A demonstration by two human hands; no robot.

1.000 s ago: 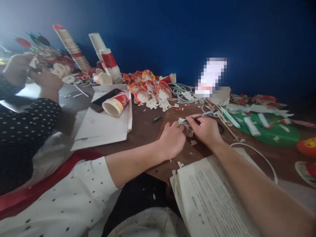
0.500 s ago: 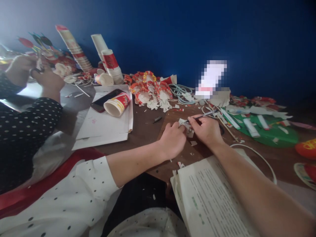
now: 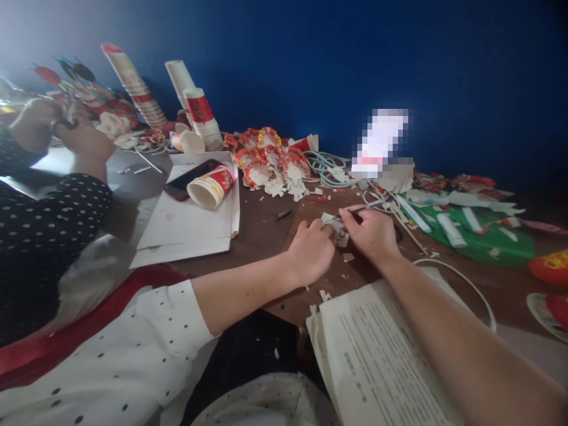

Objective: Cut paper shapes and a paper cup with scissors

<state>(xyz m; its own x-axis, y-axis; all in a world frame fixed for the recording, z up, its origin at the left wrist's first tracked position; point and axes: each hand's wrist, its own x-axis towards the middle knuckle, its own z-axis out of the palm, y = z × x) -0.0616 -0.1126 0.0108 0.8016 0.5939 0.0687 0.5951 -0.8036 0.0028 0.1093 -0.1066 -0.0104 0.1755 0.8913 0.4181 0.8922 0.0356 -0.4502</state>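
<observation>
A pen [image 3: 366, 207] is pinched in my right hand [image 3: 373, 234], its tip low over a small piece of white paper [image 3: 341, 235]. My left hand [image 3: 312, 248] is closed, with curled fingertips at the paper's left edge, keeping it against the brown table. Part of the paper is hidden by my fingers. A black pen cap [image 3: 283, 214] lies beyond my left hand, apart from it. Paper scraps [image 3: 348, 257] are scattered close to both hands.
A printed booklet [image 3: 373, 349] lies under my right forearm. Left stand stacked paper cups [image 3: 202, 118] and a phone [image 3: 186, 180] on a white folder [image 3: 177, 231]. Cut cup flowers [image 3: 275, 163], cables [image 3: 326, 168] and a green disc [image 3: 501, 242] line the back. A co-worker's hands [image 3: 84, 133] hold scissors.
My right hand and the pen have shifted very slightly to the right. My left hand stays where it was.
</observation>
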